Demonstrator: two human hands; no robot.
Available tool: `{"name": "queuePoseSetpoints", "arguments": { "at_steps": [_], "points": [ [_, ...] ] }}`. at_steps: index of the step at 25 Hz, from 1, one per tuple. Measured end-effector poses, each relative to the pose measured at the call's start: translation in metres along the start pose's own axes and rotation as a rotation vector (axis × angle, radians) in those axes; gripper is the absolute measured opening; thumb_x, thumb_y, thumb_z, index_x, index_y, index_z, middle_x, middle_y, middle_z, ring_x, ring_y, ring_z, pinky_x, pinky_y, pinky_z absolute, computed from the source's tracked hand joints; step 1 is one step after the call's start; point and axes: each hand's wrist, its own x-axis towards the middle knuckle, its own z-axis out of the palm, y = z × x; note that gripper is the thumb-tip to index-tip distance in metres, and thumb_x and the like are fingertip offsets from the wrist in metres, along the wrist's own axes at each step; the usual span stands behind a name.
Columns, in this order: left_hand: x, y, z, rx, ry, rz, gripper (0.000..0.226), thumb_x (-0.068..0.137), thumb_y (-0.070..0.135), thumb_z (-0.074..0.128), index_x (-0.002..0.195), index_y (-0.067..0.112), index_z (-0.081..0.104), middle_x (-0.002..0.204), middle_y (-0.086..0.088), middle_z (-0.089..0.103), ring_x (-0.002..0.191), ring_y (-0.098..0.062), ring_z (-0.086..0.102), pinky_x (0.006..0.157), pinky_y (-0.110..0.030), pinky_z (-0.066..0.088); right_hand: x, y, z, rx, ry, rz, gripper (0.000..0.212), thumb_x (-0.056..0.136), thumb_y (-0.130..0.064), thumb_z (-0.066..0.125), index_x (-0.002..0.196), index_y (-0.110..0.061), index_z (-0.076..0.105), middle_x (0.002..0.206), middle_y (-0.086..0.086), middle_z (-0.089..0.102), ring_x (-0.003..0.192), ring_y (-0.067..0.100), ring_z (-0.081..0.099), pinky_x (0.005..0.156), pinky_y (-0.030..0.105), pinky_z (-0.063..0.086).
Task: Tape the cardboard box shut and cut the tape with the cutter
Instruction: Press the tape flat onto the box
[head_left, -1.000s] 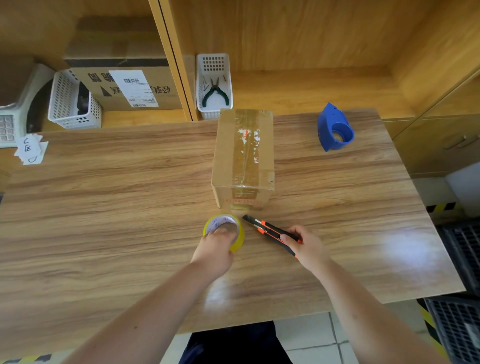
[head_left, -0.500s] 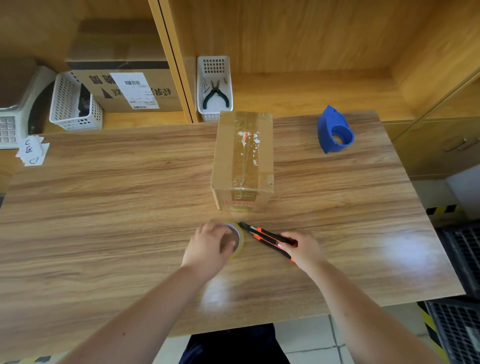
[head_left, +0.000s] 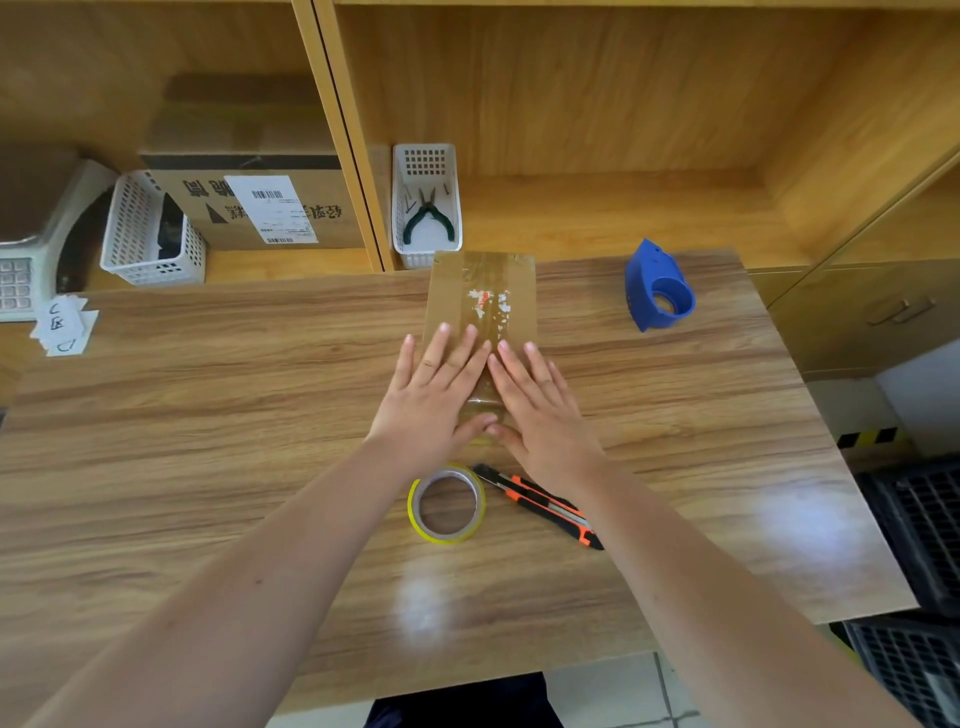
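Both hands, left (head_left: 434, 395) and right (head_left: 537, 402), lay flat, grip apart, on the taped cardboard box (head_left: 480, 312) mid-tabletop (head_left: 208, 415); tape roll (head_left: 448, 503) and cutter (head_left: 540, 504) lay beside (blade apparently extended). Uneven pressing could leave wrinkles.

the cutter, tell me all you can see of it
The cutter is a snap-off utility knife with a black body and orange grip panels. It lies flat on the wooden table, angled, its dark tip toward the tape roll and very close to it. Neither hand holds it; the right forearm crosses just above its rear end.
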Motion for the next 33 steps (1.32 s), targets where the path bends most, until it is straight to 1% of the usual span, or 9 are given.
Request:
{"name": "queuePoseSetpoints", "arguments": {
  "at_steps": [2, 5, 9, 12, 17, 20, 23, 28, 33],
  "points": [
    [0.005, 0.001, 0.002, 0.03, -0.029, -0.02, 0.081, 0.089, 0.064, 0.008, 0.157, 0.021, -0.003, 0.166, 0.002, -0.007, 0.147, -0.019, -0.023, 0.119, -0.051, -0.012, 0.007, 0.002, 0.007, -0.042, 0.028, 0.003, 0.072, 0.096, -0.056, 0.021, 0.154, -0.017, 0.011, 0.164, -0.003, 0.003, 0.151, 0.024, -0.004, 0.121, 0.044, 0.004],
    [0.008, 0.003, 0.003, 0.064, -0.023, -0.056, 0.079, 0.092, 0.059, 0.017, 0.157, 0.018, -0.003, 0.167, -0.001, -0.007, 0.152, -0.02, -0.013, 0.121, -0.052, -0.008, 0.013, 0.011, 0.011, -0.062, 0.067, -0.016, 0.068, 0.096, -0.054, 0.028, 0.153, -0.017, 0.021, 0.162, -0.001, 0.02, 0.15, 0.024, 0.01, 0.119, 0.047, 0.016],
    [0.013, 0.007, 0.007, 0.13, -0.001, -0.088, 0.078, 0.098, 0.057, 0.028, 0.156, 0.018, -0.005, 0.166, -0.001, -0.007, 0.153, -0.019, -0.008, 0.121, -0.052, -0.007, 0.019, 0.016, 0.015, -0.018, 0.166, -0.016, 0.056, 0.098, -0.035, 0.047, 0.15, -0.019, 0.032, 0.159, -0.004, 0.03, 0.148, 0.022, 0.02, 0.115, 0.049, 0.027],
    [0.015, 0.008, 0.011, 0.137, 0.034, -0.091, 0.078, 0.098, 0.054, 0.034, 0.157, 0.017, -0.001, 0.167, -0.002, -0.001, 0.153, -0.019, -0.001, 0.121, -0.05, -0.005, 0.022, 0.018, 0.021, -0.015, 0.232, -0.02, 0.058, 0.094, -0.024, 0.061, 0.147, -0.018, 0.038, 0.156, -0.003, 0.036, 0.146, 0.023, 0.027, 0.111, 0.05, 0.036],
    [0.016, 0.005, 0.012, 0.196, -0.002, -0.075, 0.085, 0.098, 0.044, 0.046, 0.155, 0.017, -0.01, 0.166, -0.001, -0.01, 0.153, -0.019, -0.006, 0.121, -0.051, -0.006, 0.022, 0.021, 0.018, -0.054, 0.203, -0.067, 0.068, 0.087, -0.023, 0.065, 0.148, -0.016, 0.035, 0.157, -0.001, 0.034, 0.146, 0.025, 0.026, 0.113, 0.049, 0.033],
    [0.015, 0.006, 0.008, 0.149, -0.01, -0.085, 0.089, 0.095, 0.052, 0.047, 0.156, 0.018, -0.007, 0.167, -0.001, -0.008, 0.153, -0.018, -0.005, 0.122, -0.051, -0.005, 0.021, 0.018, 0.016, -0.06, 0.188, -0.041, 0.077, 0.083, -0.029, 0.072, 0.149, -0.017, 0.034, 0.157, -0.002, 0.034, 0.147, 0.024, 0.025, 0.114, 0.052, 0.03],
    [0.015, 0.007, 0.006, 0.137, -0.002, -0.083, 0.086, 0.094, 0.055, 0.043, 0.156, 0.018, -0.004, 0.167, -0.001, -0.005, 0.153, -0.017, -0.002, 0.122, -0.05, -0.004, 0.021, 0.012, 0.017, -0.069, 0.239, -0.005, 0.072, 0.082, -0.036, 0.072, 0.145, -0.016, 0.042, 0.153, -0.001, 0.041, 0.144, 0.025, 0.033, 0.111, 0.054, 0.036],
    [0.016, 0.005, 0.01, 0.188, -0.007, -0.074, 0.081, 0.098, 0.05, 0.039, 0.156, 0.018, -0.007, 0.167, -0.001, -0.006, 0.153, -0.018, -0.003, 0.121, -0.05, -0.007, 0.022, 0.013, 0.017, -0.084, 0.286, -0.03, 0.065, 0.082, -0.029, 0.074, 0.14, -0.013, 0.049, 0.149, 0.0, 0.048, 0.14, 0.027, 0.041, 0.106, 0.052, 0.043],
    [0.014, 0.002, 0.001, 0.201, -0.057, -0.021, 0.081, 0.101, 0.033, 0.045, 0.155, 0.017, -0.012, 0.165, 0.0, -0.015, 0.152, -0.018, -0.009, 0.121, -0.052, -0.007, 0.021, 0.016, 0.008, -0.153, 0.182, -0.055, 0.074, 0.081, -0.019, 0.073, 0.147, -0.015, 0.039, 0.155, -0.001, 0.039, 0.144, 0.025, 0.035, 0.109, 0.051, 0.039]
  ]
}}
